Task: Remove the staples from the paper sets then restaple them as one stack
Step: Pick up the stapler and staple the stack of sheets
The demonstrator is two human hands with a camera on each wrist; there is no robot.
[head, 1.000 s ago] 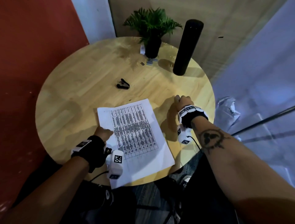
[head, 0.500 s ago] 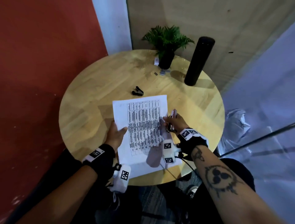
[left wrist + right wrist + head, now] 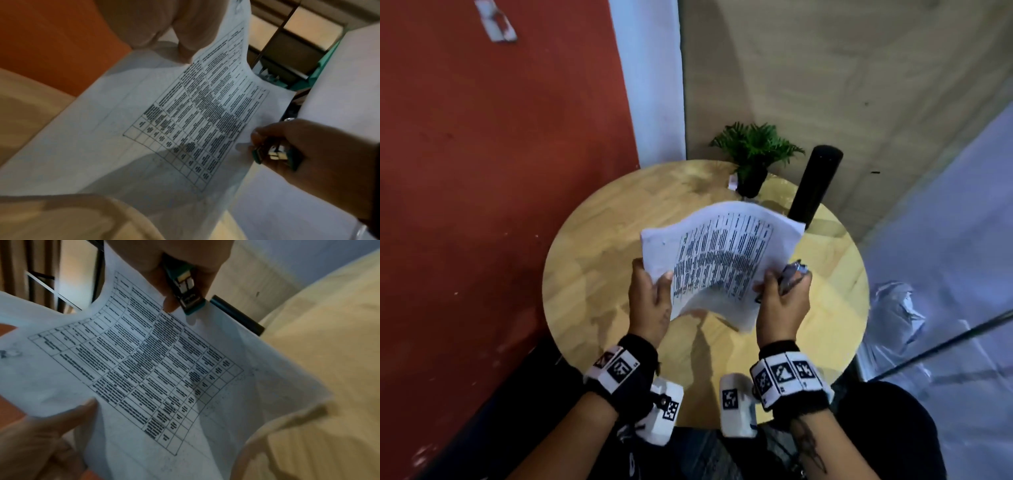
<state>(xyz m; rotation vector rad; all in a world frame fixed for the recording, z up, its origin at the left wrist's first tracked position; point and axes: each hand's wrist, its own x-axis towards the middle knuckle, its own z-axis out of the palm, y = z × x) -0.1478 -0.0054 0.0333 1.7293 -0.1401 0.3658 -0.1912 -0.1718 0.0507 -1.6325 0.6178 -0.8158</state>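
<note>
Only blurred, unreadable table print shows on the paper stack point(image 3: 722, 253).

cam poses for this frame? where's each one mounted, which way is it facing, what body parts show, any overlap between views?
Head: on the head, facing down at the round table; left hand and right hand hold the paper stack.
Left wrist: faces rightward across the paper stack at the right hand gripping the stapler.
Right wrist: faces leftward; left hand, stapler.
Shared: the paper's printed table.
</note>
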